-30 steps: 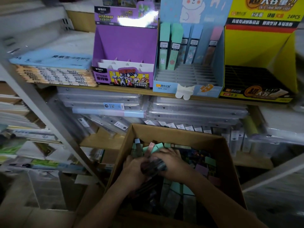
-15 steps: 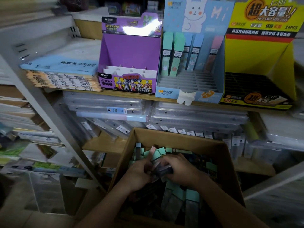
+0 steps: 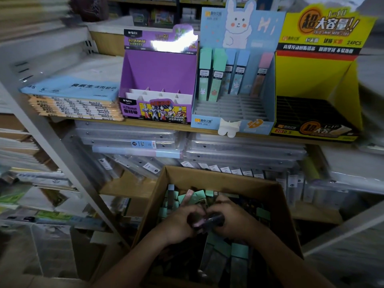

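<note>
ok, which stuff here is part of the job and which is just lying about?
In the job: left hand, right hand, both gripping dark cases; cardboard box; pastel cases in it.
Lying about: purple display, bunny display, yellow display, notebook stack, clear folders.

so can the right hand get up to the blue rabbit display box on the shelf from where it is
Probably yes: the blue display box stands on the shelf above the cardboard box, with nothing between. But the right hand grips a dark pack together with the left hand.
</note>
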`<state>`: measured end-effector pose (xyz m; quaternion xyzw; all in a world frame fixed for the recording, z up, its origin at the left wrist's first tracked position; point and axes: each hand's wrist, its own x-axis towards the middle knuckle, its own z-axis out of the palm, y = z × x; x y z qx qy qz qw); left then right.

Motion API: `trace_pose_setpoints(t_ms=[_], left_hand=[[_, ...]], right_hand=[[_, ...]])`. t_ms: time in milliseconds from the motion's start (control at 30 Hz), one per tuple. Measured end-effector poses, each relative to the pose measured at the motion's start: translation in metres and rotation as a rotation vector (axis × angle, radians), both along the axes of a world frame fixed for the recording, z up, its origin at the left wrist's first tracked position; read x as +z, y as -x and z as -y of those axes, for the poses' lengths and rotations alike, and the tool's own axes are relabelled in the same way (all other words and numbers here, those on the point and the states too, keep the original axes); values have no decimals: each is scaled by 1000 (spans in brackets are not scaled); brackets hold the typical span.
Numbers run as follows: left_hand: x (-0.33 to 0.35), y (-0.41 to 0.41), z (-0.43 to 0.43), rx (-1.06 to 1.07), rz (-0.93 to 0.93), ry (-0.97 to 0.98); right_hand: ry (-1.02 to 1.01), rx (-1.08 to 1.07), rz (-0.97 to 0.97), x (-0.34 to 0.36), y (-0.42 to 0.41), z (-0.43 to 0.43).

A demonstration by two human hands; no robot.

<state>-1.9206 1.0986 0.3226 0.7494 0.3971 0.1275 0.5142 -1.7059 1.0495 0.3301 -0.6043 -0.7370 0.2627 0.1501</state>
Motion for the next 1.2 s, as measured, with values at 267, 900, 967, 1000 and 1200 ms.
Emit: trace_pose_setpoints(t_ms=[267,900,967,1000,1200], left_hand=[[-7,0,-2,-71,-44,-7],[1,-10,-5,271,201,83],[4,-10,-2,328,231,94],[5,-9,-1,346,245,107],[20,-20,15,387,375,206]], right_hand=[[-78,18,41,-2,0,1],[131,-158,-231,8,-9,13],[135,-252,-335,9,-10,17],[141,-300,-419,9,-9,20],[217,-456,-854,22,9,33]])
